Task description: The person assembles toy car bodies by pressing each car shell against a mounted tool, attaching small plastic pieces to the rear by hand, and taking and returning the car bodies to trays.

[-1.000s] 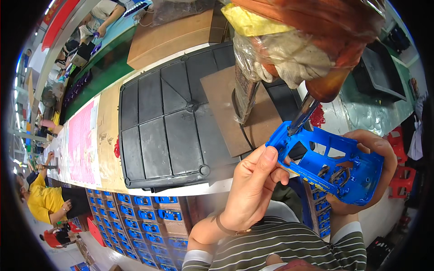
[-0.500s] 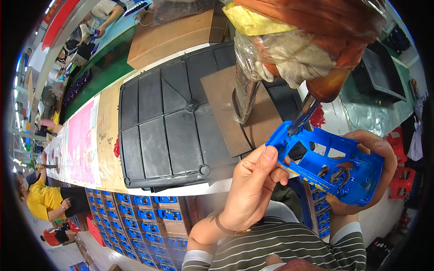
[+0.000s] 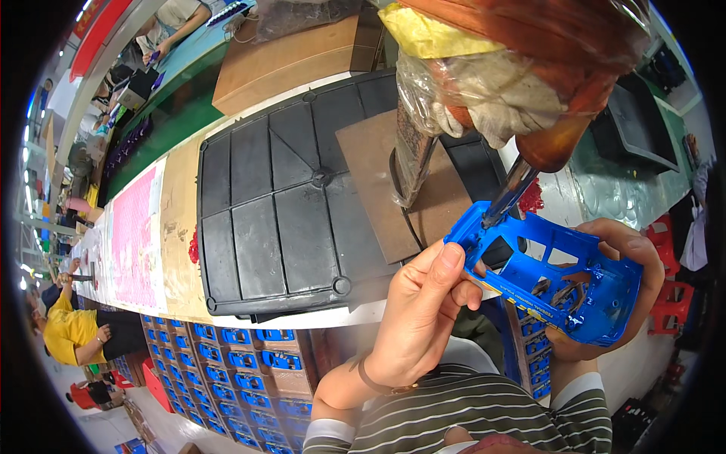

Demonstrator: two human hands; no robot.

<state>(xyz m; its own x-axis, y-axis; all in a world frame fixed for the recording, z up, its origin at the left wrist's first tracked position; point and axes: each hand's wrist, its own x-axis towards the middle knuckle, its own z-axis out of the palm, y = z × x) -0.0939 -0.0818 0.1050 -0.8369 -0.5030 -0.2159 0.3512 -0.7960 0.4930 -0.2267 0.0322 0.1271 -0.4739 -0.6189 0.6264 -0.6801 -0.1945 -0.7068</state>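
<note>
Both my hands hold a blue plastic toy car body shell (image 3: 529, 291), tilted with its hollow inside toward me. My left hand (image 3: 427, 310) pinches its left end between thumb and fingers. Around the right end curls my right hand (image 3: 639, 253), its palm partly behind the shell. A dark metal rod (image 3: 510, 195) slants down from an amber-brown handle (image 3: 554, 145), its tip touching the inside of the shell's upper left corner. Gloves and cloth in clear plastic form a bulky wrapping (image 3: 491, 87) above that handle.
A large black ribbed plastic lid (image 3: 291, 227) lies on the table, with a brown board (image 3: 370, 178) partly over it. Trays of blue car shells (image 3: 242, 378) stand below the table edge. A black bin (image 3: 635, 125) sits at far right. A co-worker in yellow (image 3: 72, 337) stands at far left.
My hands and the car shell stay almost in place at the rod's tip. The wrapped tool sits slightly farther right. Co-workers at the left have shifted their arms a little.
</note>
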